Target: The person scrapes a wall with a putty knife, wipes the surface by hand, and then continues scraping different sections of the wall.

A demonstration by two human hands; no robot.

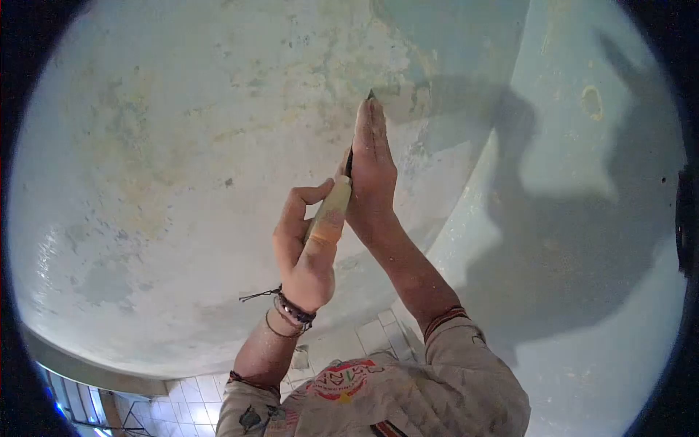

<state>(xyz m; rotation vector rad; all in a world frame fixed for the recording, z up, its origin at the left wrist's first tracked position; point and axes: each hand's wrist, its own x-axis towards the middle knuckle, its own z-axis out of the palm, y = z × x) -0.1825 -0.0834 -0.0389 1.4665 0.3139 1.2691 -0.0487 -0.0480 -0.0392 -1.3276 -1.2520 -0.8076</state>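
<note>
My left hand [309,251] is closed around the pale, smudged handle of a scraper [334,205]. Its dark blade shows as a thin edge above the handle. Along that blade lies my right hand [373,164], fingers straight and pressed together. A small dark tip pokes out just past the fingertips, over the worn plaster wall [284,131]; most of the blade is hidden behind the hand. Scuffed patches of yellowish, grey and green cover the wall around the tip.
A second, pale green wall surface [582,349] meets the first at a slanting corner on the right and carries my shadow. White tiles [193,400] show low down. At bottom left stands a window or door frame [69,397].
</note>
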